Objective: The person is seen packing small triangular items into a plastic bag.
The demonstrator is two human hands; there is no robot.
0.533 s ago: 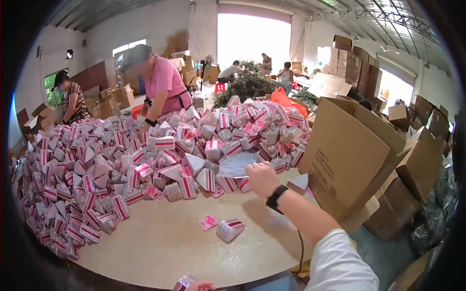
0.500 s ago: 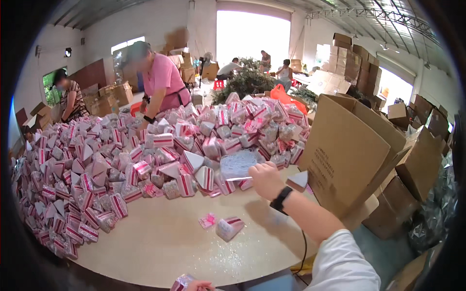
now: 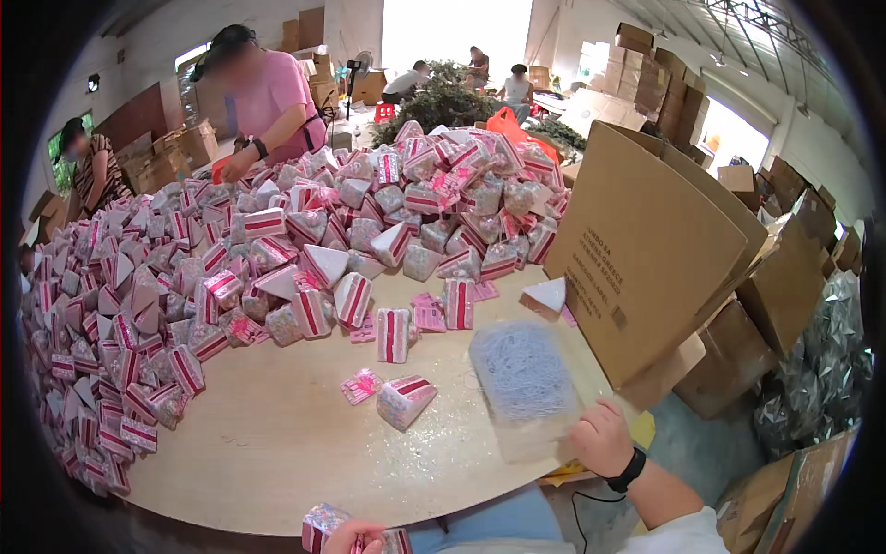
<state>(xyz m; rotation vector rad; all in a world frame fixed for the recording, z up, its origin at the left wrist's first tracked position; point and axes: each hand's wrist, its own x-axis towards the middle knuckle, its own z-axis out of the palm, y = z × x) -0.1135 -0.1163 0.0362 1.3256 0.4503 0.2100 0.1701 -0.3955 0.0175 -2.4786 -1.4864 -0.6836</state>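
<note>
Cake-slice-shaped pieces in clear wrap, a great heap [image 3: 268, 224] of them, crowd the left and far parts of the table [image 3: 277, 434]. The person's right hand [image 3: 604, 439], fingers curled, grasps the near right edge of a clear bag [image 3: 521, 369] of pale bluish strands, which shows blurred over the right part of the tabletop. The left hand [image 3: 355, 537], partly cut off by the near edge of view, grips wrapped pieces [image 3: 323, 528].

A tall open carton [image 3: 637, 258] stands to the far right of the bag, blocking much of that side. Against its left foot sits a pale-topped wedge [image 3: 544, 297], beyond the bag. To the bag's left lie a loose slice [image 3: 406, 402], a pink card [image 3: 361, 386] just beside it and, slightly farther, another striped piece [image 3: 394, 335]. Glitter [image 3: 420, 452] speckles the wood nearer.

Across the heap, a co-worker in pink [image 3: 272, 97] leans over its far side; farther left is one in a striped top [image 3: 95, 175]. An orange-red bag [image 3: 517, 129] shows behind the heap, near piled greenery [image 3: 438, 103]. Silvery plastic [image 3: 812, 351] bulges at the right.
</note>
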